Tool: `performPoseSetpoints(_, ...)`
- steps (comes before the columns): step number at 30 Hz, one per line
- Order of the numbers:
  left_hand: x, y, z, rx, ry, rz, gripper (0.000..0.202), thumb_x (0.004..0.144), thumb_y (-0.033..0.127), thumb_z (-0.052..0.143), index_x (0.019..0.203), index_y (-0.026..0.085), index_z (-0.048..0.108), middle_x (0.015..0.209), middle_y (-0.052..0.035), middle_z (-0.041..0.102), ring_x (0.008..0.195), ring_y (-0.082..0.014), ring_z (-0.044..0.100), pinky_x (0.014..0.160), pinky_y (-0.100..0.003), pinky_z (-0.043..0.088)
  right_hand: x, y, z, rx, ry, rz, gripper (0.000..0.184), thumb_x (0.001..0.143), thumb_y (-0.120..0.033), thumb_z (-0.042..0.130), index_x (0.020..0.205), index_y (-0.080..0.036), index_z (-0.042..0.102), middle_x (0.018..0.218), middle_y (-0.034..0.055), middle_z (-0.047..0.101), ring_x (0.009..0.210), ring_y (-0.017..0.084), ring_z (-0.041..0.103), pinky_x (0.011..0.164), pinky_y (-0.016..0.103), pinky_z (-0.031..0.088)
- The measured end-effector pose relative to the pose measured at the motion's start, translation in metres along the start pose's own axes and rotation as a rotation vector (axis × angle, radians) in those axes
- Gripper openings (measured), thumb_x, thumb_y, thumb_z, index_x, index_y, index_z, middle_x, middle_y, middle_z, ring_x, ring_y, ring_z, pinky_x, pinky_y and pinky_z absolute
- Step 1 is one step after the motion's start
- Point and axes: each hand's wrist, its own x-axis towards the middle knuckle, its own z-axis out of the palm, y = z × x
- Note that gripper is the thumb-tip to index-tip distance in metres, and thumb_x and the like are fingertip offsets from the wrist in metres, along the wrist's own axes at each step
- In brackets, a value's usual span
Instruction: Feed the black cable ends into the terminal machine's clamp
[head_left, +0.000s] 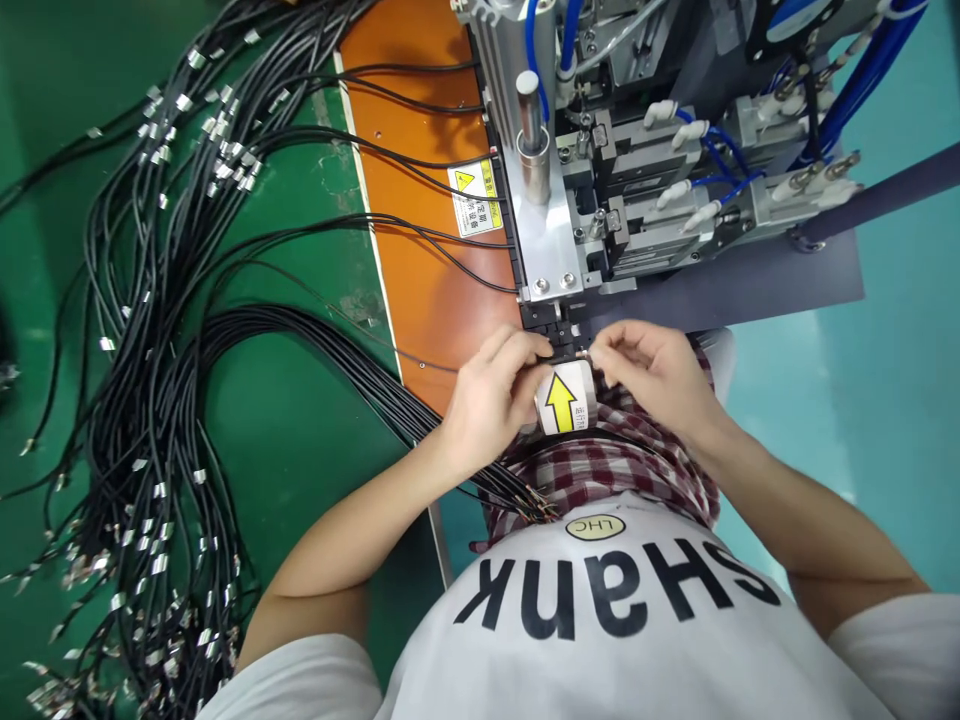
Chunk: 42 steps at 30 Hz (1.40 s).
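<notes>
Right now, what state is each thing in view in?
Left hand: closed, at the black clamp.
Right hand: pinched, at the clamp.
White roll: between the hands, yellow arrow facing the clamp.
Cables: loose, heaped on the green bench.
Blue hoses: fitted to the machine.

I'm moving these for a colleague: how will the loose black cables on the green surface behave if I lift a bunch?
The black cables will likely droop and flop, since they lie in loose, curving loops. They may also tangle, as many strands cross one another. The small silver terminals on their ends could snag neighbouring strands as you pull.
</notes>
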Motion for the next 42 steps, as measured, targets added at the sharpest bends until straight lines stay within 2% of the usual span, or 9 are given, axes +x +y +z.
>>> performPoseSetpoints(2,0.009,-0.010,0.001,0.148,0.093,0.088,0.012,0.099,0.022,0.057,0.102,0.020,0.068,0.098,-0.0056,0.065,0.092,-0.0168,0.063,0.083,-0.030,0.054,0.020,0.004,-0.002,0.006,0.027,0.017,0.020,0.085,-0.035,0.074,0.079,-0.018,0.066,0.068,-0.0004,0.063,0.058,0.011,0.055,0.058,0.027,0.045)
performPoseSetpoints(5,0.017,-0.025,0.005,0.212,0.132,0.147,0.018,0.099,0.020,0.055,0.106,0.020,0.072,0.091,-0.0041,0.063,0.085,-0.0154,0.063,0.075,-0.027,0.053,0.038,0.011,-0.004,0.002,0.013,0.048,0.022,0.082,-0.036,0.076,0.079,-0.017,0.067,0.068,-0.0003,0.064,0.055,0.011,0.056,0.056,0.026,0.045)
performPoseSetpoints(8,0.018,-0.035,0.009,0.201,0.140,0.189,0.022,0.099,0.018,0.055,0.110,0.021,0.074,0.086,-0.0027,0.059,0.082,-0.0142,0.061,0.069,-0.026,0.051,0.044,0.015,-0.004,0.009,-0.004,0.071,0.024,0.081,-0.038,0.078,0.078,-0.017,0.067,0.068,-0.0004,0.064,0.054,0.010,0.056,0.055,0.025,0.045)
performPoseSetpoints(11,0.018,-0.040,0.010,0.197,0.140,0.215,0.023,0.100,0.018,0.054,0.110,0.023,0.074,0.085,-0.0023,0.056,0.085,-0.0150,0.061,0.071,-0.027,0.053,0.044,0.016,-0.005,0.011,-0.003,0.082,0.024,0.081,-0.038,0.078,0.078,-0.017,0.067,0.070,-0.0001,0.065,0.055,0.010,0.057,0.055,0.025,0.047)
performPoseSetpoints(17,0.019,-0.040,0.011,0.244,0.130,0.240,0.024,0.099,0.017,0.054,0.113,0.022,0.072,0.088,-0.0026,0.053,0.083,-0.0141,0.059,0.071,-0.027,0.054,0.045,0.018,-0.007,0.005,-0.012,0.074,0.018,0.083,-0.034,0.076,0.080,-0.018,0.068,0.071,0.0000,0.066,0.056,0.011,0.059,0.056,0.025,0.047)
performPoseSetpoints(28,0.018,-0.041,0.013,0.262,0.122,0.232,0.026,0.098,0.015,0.054,0.118,0.023,0.070,0.092,-0.0027,0.053,0.087,-0.0149,0.059,0.080,-0.031,0.056,0.046,0.020,-0.009,0.000,-0.019,0.048,0.021,0.084,-0.036,0.074,0.079,-0.018,0.067,0.072,0.0009,0.066,0.057,0.011,0.060,0.055,0.025,0.048)
performPoseSetpoints(34,0.018,-0.041,0.013,0.267,0.117,0.236,0.028,0.097,0.012,0.055,0.119,0.023,0.070,0.092,-0.0026,0.052,0.085,-0.0142,0.058,0.081,-0.032,0.056,0.046,0.021,-0.008,0.007,-0.013,0.022,0.016,0.084,-0.031,0.073,0.079,-0.018,0.067,0.074,0.0009,0.068,0.058,0.011,0.060,0.057,0.025,0.050)
performPoseSetpoints(42,0.018,-0.040,0.013,0.268,0.110,0.218,0.027,0.099,0.016,0.053,0.119,0.024,0.069,0.092,-0.0030,0.054,0.085,-0.0150,0.059,0.080,-0.032,0.057,0.044,0.016,-0.009,-0.037,-0.011,0.003,0.014,0.086,-0.029,0.071,0.080,-0.018,0.067,0.073,0.0011,0.068,0.059,0.012,0.060,0.057,0.026,0.051)
